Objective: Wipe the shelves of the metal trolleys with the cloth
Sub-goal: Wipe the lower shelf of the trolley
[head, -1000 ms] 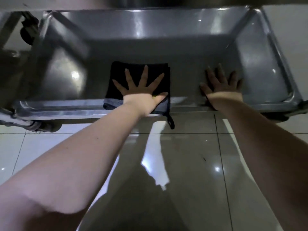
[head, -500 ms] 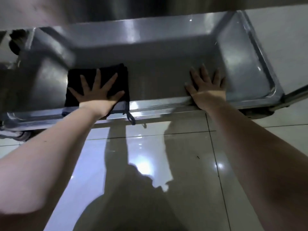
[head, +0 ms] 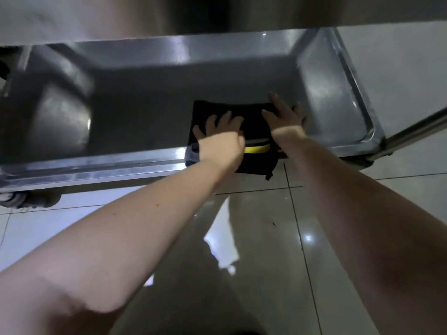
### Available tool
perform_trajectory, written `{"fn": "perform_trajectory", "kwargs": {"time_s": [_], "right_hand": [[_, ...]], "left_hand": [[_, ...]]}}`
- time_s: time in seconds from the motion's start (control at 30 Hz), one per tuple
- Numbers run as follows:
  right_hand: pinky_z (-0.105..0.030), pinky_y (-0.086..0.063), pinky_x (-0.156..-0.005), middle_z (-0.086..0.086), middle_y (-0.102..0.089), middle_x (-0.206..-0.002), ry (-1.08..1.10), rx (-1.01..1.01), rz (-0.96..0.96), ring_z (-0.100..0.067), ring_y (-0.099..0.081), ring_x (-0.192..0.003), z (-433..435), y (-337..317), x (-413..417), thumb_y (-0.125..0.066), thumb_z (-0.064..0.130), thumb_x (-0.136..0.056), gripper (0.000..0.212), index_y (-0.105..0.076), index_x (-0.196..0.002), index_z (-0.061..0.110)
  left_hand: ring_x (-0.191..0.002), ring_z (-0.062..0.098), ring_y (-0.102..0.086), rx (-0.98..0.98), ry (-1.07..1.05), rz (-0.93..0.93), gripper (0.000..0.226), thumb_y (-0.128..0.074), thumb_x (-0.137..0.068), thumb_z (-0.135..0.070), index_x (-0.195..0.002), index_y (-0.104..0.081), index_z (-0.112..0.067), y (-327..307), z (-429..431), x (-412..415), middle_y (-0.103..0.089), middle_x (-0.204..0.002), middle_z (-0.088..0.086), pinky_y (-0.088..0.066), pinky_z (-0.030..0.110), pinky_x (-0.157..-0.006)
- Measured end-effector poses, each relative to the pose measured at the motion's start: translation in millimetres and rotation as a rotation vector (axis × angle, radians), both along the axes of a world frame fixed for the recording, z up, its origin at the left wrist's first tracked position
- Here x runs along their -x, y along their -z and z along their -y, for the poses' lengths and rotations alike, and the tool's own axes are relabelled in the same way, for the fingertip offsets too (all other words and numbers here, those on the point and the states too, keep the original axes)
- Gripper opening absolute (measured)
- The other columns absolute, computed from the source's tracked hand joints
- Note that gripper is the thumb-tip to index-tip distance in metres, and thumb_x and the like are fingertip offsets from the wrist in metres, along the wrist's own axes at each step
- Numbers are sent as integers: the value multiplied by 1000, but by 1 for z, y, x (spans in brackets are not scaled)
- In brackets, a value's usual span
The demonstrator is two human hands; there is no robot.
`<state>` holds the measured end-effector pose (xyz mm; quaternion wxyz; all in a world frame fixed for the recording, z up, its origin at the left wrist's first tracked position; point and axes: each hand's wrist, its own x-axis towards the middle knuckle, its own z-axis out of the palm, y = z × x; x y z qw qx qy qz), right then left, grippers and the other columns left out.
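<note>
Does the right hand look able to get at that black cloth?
Probably yes: the right hand lies at the cloth's right edge, apparently touching it, with nothing between; the left hand presses only its left part.

Btm metal shelf point(head: 157, 112) of the trolley is a shallow tray w/ a raised rim point(head: 108, 170) all round, sitting low over glossy tiled floor point(head: 266, 238), w/ a castor point(head: 14, 199) under its front-left corner. On it, right of centre & near the front, lies a folded black cloth point(head: 254, 124) w/ a yellow stripe point(head: 257, 149). Cloth's near edge hangs over the front rim, a small loop point(head: 269, 176) dangling twd the floor.
</note>
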<state>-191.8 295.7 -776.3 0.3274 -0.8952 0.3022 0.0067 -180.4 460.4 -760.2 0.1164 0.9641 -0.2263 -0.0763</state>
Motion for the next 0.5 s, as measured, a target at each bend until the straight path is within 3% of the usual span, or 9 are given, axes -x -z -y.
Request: {"fn": "perform_trajectory", "kwargs": {"time_s": [0.03, 0.1, 0.17, 0.23, 0.3, 0.4, 0.5], "right_hand": [[-56, 2, -120, 14, -33, -157, -58, 42, -3, -22, -11, -151, -6, -2, -6, -47, 48, -94, 57, -36, -149, 38], [-63, -6, -118, 7, -35, -156, -174, 198, -66, -23, -20, -148, -22, -6, -19, -48, 47, -94, 56, -40, -147, 33], [-57, -15, -117, -3, -40, -150, -166, 319, -126, -29, -29, -142, -34, -14, -24, -54, 36, -96, 50, -43, -143, 26], [-49, -29, -111, -10, -44, -144, -137, 389, -145, -34, -35, -136, -42, -27, -25, -59, 32, -95, 48, -47, -138, 18], [-46, -34, -105, -11, -46, -141, -172, 461, -217, -34, -35, -134, -50, -41, -24, -61, 31, -94, 47, -48, -137, 14], [-46, -33, -106, -11, -43, -143, -232, 539, -257, -33, -37, -133, -63, -64, -13, -54, 22, -97, 47, -42, -142, 13], [-42, -35, -106, -11, -41, -143, -304, 578, -234, -32, -38, -131, -86, -87, 14, -58, 17, -95, 53, -38, -144, 14]], "left_hand": [[-141, 31, -23, 10, -17, 111, 46, -45, -96, -27, -142, -45, -31, -2, -10, -11, -34, -154, 0, -21, 47, -108], [-141, 30, -25, -55, 0, 229, 47, -41, -98, -20, -146, -41, -25, -3, -26, -39, -35, -153, 2, -24, 42, -106], [-149, 28, -12, -177, 102, 198, 54, -38, -103, -24, -155, -23, -20, -1, -31, -60, -22, -162, 3, -14, 45, -115], [-147, 27, -19, -233, 203, 147, 53, -39, -103, -27, -154, -25, -18, -2, -31, -70, -29, -158, 7, -12, 46, -116], [-135, 30, -35, -201, 217, 152, 44, -43, -101, -25, -144, -40, -16, -11, -32, -71, -44, -143, 12, -19, 42, -110], [-120, 33, -43, -160, 205, 174, 28, -43, -99, -19, -122, -55, -11, -35, -42, -63, -51, -125, 16, -22, 41, -104], [-94, 35, -58, -102, 283, 264, 32, -46, -81, -31, -92, -63, -7, -56, -71, -40, -60, -96, 17, -26, 42, -91]]}}
